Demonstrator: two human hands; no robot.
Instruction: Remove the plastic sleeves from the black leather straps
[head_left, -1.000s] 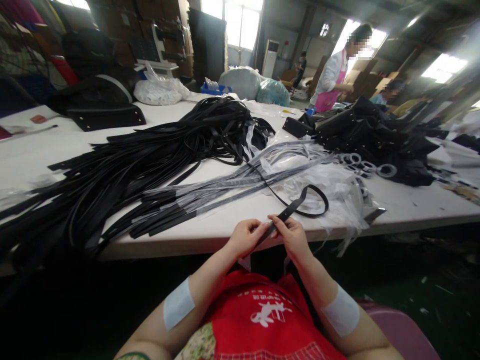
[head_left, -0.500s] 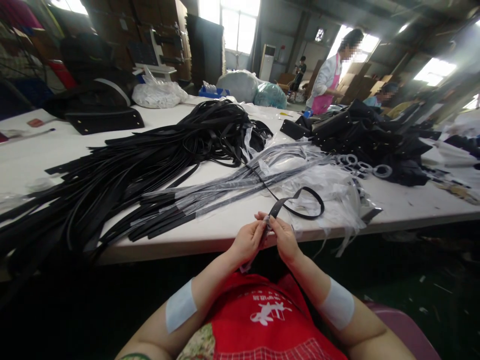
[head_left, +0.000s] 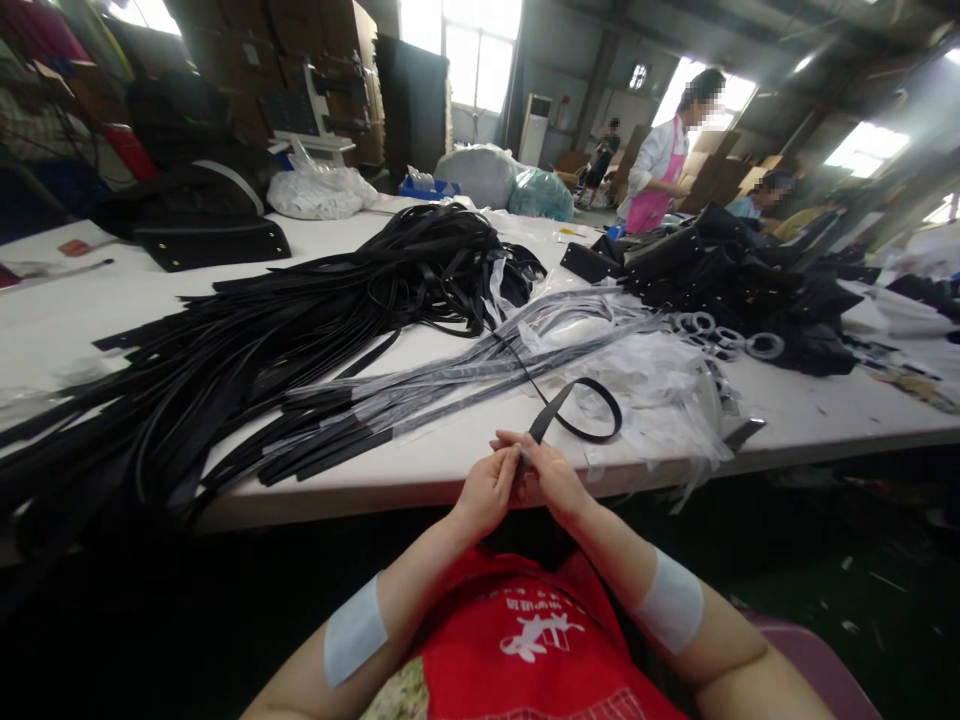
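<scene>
My left hand (head_left: pixel 489 488) and my right hand (head_left: pixel 552 477) meet at the front edge of the white table (head_left: pixel 67 310), both with fingers closed on one black strap (head_left: pixel 577 395). The strap rises from between my fingers, loops on the table just beyond them and runs back toward the pile. A big heap of black straps (head_left: pixel 247 340) sprawls over the table's left and middle. Straps in clear plastic sleeves (head_left: pixel 420 385) lie beside it, close to my hands.
Crumpled clear plastic wrappers (head_left: pixel 660 385) lie right of my hands, with tape rolls (head_left: pixel 765 346) and a pile of black bag parts (head_left: pixel 742 275) behind. A black bag (head_left: pixel 202 235) sits far left. A person in a pink apron (head_left: pixel 660 165) stands at the far end.
Both hands have drawn closer to my body and closer together, pulling the strap in. Its loop on the table has shrunk and shifted left.
</scene>
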